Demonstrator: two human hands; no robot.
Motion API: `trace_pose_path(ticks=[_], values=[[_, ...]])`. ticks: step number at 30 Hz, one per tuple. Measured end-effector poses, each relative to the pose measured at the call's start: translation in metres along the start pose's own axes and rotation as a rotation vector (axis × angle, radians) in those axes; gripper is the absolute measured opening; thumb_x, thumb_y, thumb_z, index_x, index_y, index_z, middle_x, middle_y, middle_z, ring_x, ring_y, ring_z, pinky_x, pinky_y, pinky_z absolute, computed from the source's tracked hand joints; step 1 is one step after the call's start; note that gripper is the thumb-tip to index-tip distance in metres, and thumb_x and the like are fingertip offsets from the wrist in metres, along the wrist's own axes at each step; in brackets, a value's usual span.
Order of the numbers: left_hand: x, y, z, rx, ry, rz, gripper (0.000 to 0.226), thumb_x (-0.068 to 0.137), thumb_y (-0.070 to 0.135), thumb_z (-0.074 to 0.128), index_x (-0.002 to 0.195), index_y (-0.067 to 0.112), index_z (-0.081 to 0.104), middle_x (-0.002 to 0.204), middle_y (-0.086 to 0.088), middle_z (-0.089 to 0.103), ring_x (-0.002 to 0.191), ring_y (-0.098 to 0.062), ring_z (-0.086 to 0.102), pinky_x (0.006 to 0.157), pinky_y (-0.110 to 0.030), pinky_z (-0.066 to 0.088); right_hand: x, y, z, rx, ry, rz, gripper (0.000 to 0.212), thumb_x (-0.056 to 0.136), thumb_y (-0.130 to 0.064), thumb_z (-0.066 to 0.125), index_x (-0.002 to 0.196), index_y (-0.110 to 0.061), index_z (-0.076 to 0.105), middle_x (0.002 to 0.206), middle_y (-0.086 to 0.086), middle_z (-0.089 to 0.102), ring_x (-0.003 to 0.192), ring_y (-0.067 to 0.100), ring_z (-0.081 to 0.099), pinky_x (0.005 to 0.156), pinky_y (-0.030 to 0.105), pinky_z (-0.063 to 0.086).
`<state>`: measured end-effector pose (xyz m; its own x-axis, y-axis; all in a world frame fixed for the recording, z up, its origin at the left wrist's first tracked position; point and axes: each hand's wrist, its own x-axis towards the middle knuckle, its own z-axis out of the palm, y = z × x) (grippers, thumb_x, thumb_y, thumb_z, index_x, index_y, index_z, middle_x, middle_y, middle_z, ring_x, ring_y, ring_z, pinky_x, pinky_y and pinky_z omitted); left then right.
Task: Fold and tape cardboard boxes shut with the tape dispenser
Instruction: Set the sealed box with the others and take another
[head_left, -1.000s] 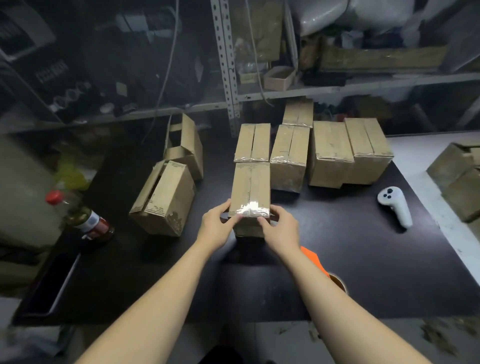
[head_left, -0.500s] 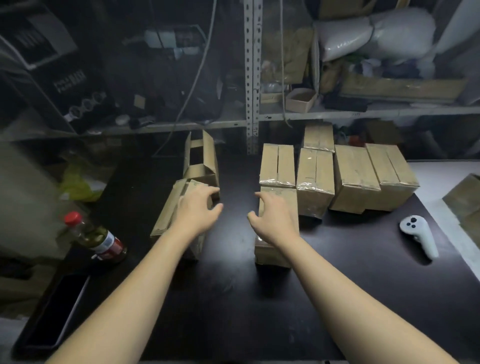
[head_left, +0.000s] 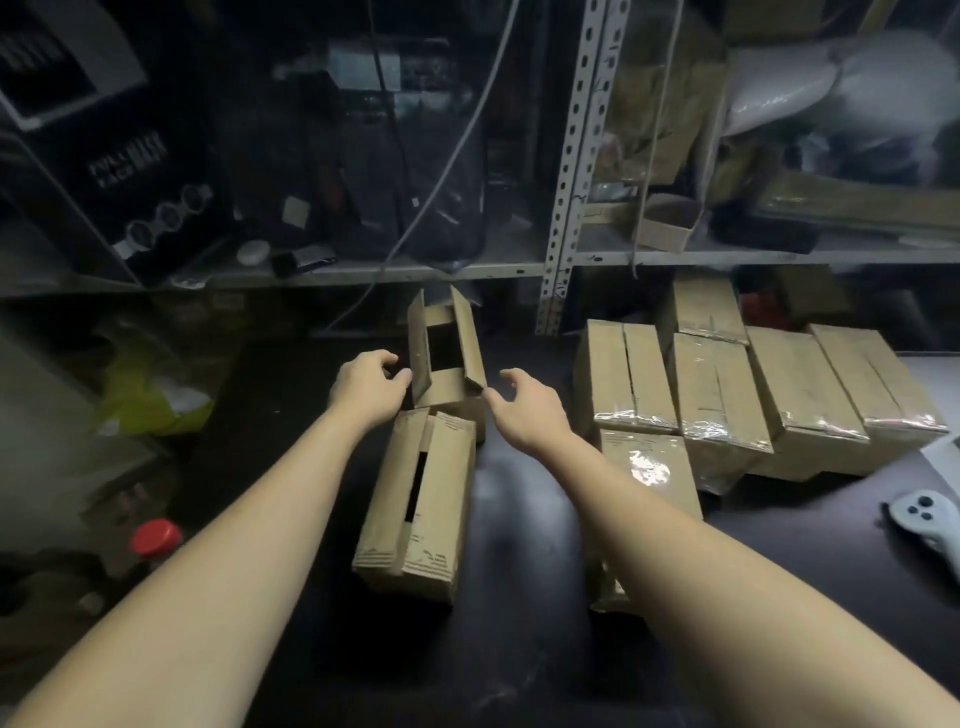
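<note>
An open cardboard box (head_left: 447, 384) stands at the back of the dark table with its flaps up. My left hand (head_left: 366, 387) is at its left flap, fingers loosely curled, and my right hand (head_left: 527, 408) is at its right flap, fingers spread; neither clearly grips it. In front of it lies an untaped box (head_left: 418, 512) with a gap between its flaps. To the right lies the taped box (head_left: 647, 478), partly behind my right forearm. No tape dispenser is in view.
Several taped boxes (head_left: 769, 395) are grouped at the back right. A white controller (head_left: 922, 519) lies at the right edge. A red-capped bottle (head_left: 153, 540) stands at the left. Metal shelving (head_left: 566, 171) with clutter rises behind the table (head_left: 519, 649).
Both hands left the taped box and moved left and back, past the untaped box, to the open box's flaps. My view shifted left.
</note>
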<state>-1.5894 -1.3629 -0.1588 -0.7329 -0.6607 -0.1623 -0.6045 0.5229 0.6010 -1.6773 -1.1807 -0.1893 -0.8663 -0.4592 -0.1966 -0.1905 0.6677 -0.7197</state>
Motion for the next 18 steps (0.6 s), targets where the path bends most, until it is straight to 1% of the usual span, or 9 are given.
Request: trace_pose_path(ticks=[2, 4, 5, 6, 7, 8, 9, 14, 18], values=[[0.019, -0.002, 0.008, -0.113, -0.049, -0.051, 0.053, 0.098, 0.038, 0.064, 0.145, 0.017, 0.053, 0.136, -0.010, 0.062, 0.125, -0.027, 0.058, 0.091, -0.034, 0.045, 0.012, -0.005, 0.009, 0.081, -0.023, 0.041, 0.059, 0.104, -0.045, 0.053, 0.156, -0.023, 0.038, 0.152, 0.007, 0.051, 0.136, 0.028, 0.052, 0.101, 0.034, 0.045], [0.033, -0.005, 0.017, -0.228, -0.105, -0.101, 0.062, 0.095, 0.042, 0.068, 0.147, 0.015, 0.050, 0.140, -0.011, 0.059, 0.128, -0.028, 0.057, 0.102, -0.038, 0.046, 0.021, -0.009, 0.016, 0.135, -0.044, 0.065, 0.058, 0.104, -0.047, 0.052, 0.157, -0.029, 0.037, 0.151, 0.006, 0.053, 0.137, 0.028, 0.052, 0.108, 0.038, 0.043], [0.040, -0.006, 0.022, -0.283, -0.137, -0.120, 0.064, 0.092, 0.043, 0.071, 0.146, 0.016, 0.051, 0.139, -0.010, 0.060, 0.124, -0.027, 0.059, 0.105, -0.040, 0.048, 0.024, -0.010, 0.019, 0.157, -0.052, 0.071, 0.056, 0.104, -0.047, 0.051, 0.156, -0.031, 0.038, 0.150, 0.005, 0.055, 0.137, 0.027, 0.052, 0.111, 0.040, 0.043], [0.045, -0.007, 0.027, -0.333, -0.161, -0.125, 0.063, 0.091, 0.044, 0.072, 0.145, 0.017, 0.052, 0.134, -0.008, 0.064, 0.115, -0.023, 0.063, 0.101, -0.041, 0.052, 0.027, -0.011, 0.022, 0.180, -0.054, 0.073, 0.053, 0.105, -0.046, 0.050, 0.155, -0.032, 0.041, 0.149, 0.004, 0.056, 0.136, 0.026, 0.053, 0.114, 0.041, 0.043], [0.048, -0.007, 0.031, -0.372, -0.171, -0.116, 0.060, 0.091, 0.042, 0.072, 0.143, 0.017, 0.054, 0.126, -0.005, 0.066, 0.104, -0.017, 0.065, 0.093, -0.037, 0.054, 0.029, -0.012, 0.023, 0.205, -0.050, 0.076, 0.052, 0.105, -0.044, 0.050, 0.154, -0.032, 0.043, 0.148, 0.003, 0.057, 0.137, 0.025, 0.053, 0.115, 0.042, 0.042], [0.049, -0.005, 0.034, -0.392, -0.166, -0.098, 0.057, 0.093, 0.040, 0.071, 0.142, 0.017, 0.055, 0.119, 0.000, 0.065, 0.096, -0.011, 0.063, 0.085, -0.031, 0.052, 0.030, -0.013, 0.024, 0.231, -0.042, 0.081, 0.050, 0.105, -0.041, 0.051, 0.154, -0.030, 0.044, 0.149, 0.003, 0.056, 0.137, 0.024, 0.052, 0.116, 0.042, 0.042], [0.048, -0.003, 0.036, -0.399, -0.153, -0.079, 0.055, 0.094, 0.037, 0.071, 0.143, 0.017, 0.054, 0.115, 0.001, 0.063, 0.093, -0.009, 0.060, 0.082, -0.028, 0.049, 0.031, -0.014, 0.023, 0.251, -0.034, 0.088, 0.050, 0.106, -0.040, 0.051, 0.154, -0.029, 0.044, 0.150, 0.003, 0.056, 0.138, 0.023, 0.052, 0.116, 0.041, 0.042], [0.040, 0.013, 0.044, -0.476, -0.074, -0.016, 0.061, 0.089, 0.025, 0.078, 0.145, 0.020, 0.053, 0.139, -0.003, 0.061, 0.123, -0.019, 0.058, 0.102, -0.042, 0.051, 0.025, -0.018, 0.017, 0.358, 0.042, 0.104, 0.056, 0.102, -0.040, 0.059, 0.154, -0.025, 0.045, 0.153, 0.001, 0.053, 0.140, 0.020, 0.050, 0.118, 0.040, 0.040], [0.028, 0.035, 0.044, -0.579, -0.007, 0.005, 0.069, 0.084, 0.023, 0.083, 0.145, 0.014, 0.053, 0.140, -0.006, 0.062, 0.117, -0.019, 0.065, 0.105, -0.041, 0.052, 0.016, -0.023, 0.001, 0.432, 0.129, 0.084, 0.059, 0.096, -0.038, 0.066, 0.152, -0.028, 0.049, 0.148, -0.002, 0.057, 0.134, 0.016, 0.054, 0.116, 0.037, 0.043]])
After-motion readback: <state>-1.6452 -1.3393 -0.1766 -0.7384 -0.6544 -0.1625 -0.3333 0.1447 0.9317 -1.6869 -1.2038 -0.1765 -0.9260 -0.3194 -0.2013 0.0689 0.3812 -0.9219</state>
